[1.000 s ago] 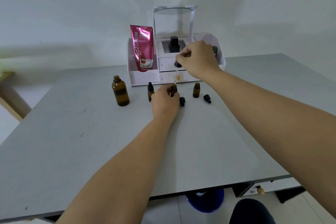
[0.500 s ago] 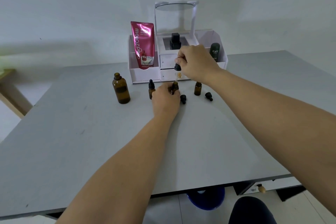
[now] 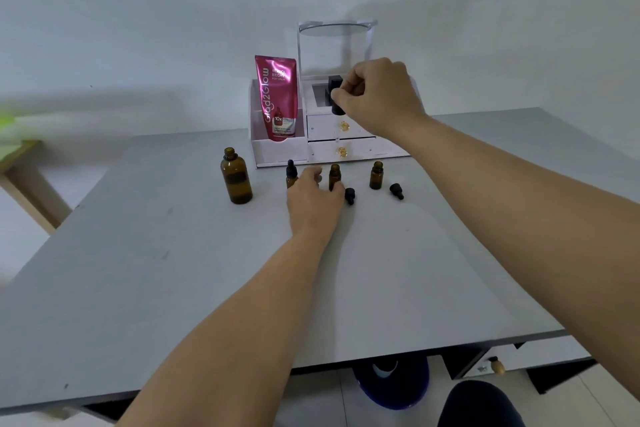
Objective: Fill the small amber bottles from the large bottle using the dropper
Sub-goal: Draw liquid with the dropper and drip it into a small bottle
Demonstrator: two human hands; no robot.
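The right hand [image 3: 375, 97] has risen since the earlier frame, its fingers pinching the dropper [image 3: 336, 107] by its black bulb in front of the white organizer [image 3: 278, 153]. The left hand [image 3: 313, 199] grips the middle small amber bottle [image 3: 335, 177] of 3 standing before the organizer. The large amber bottle [image 3: 236, 182] stands open at the organizer's front left. A pink tube [image 3: 277, 97] in the organizer's left compartment reads "Glad2Glow" and "10x".
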